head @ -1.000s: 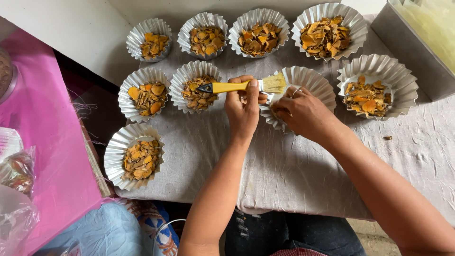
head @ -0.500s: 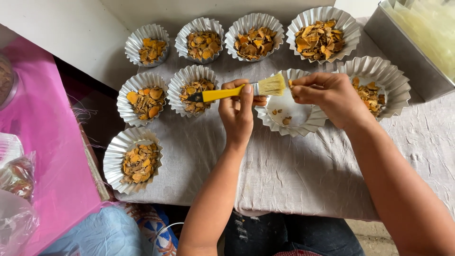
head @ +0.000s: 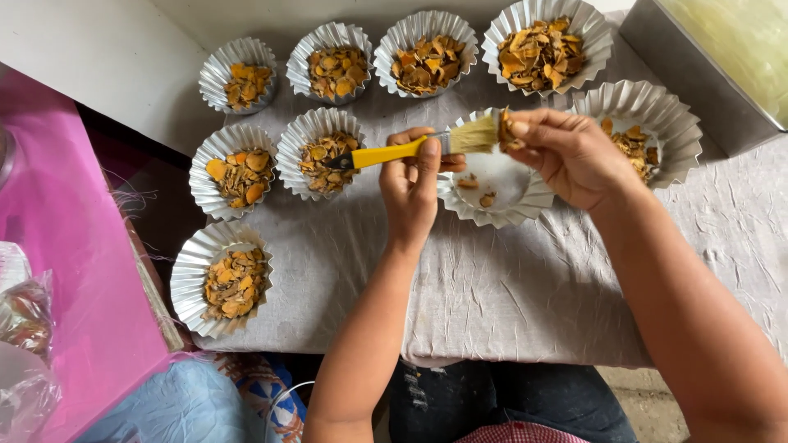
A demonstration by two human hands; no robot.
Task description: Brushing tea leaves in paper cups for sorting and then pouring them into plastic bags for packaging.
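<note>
My left hand [head: 417,184] grips a yellow-handled brush [head: 410,148], held level with its pale bristles pointing right. My right hand [head: 566,156] pinches a small orange-brown dried slice [head: 506,125] right against the bristles. Both hands hover over a fluted silver foil cup [head: 492,215] that holds only a few slices. Around it stand several similar foil cups filled with orange dried slices, such as one [head: 322,153] just left of the brush handle and one [head: 648,123] behind my right hand.
The cups sit on a wrinkled grey cloth [head: 525,287] over a table. A metal tray [head: 706,74] stands at the far right corner. A pink surface [head: 66,246] with plastic bags [head: 25,328] lies to the left.
My right hand has lifted out of the near-empty cup with a slice and brought it to the bristles. The brush stayed nearly level over the cup.
</note>
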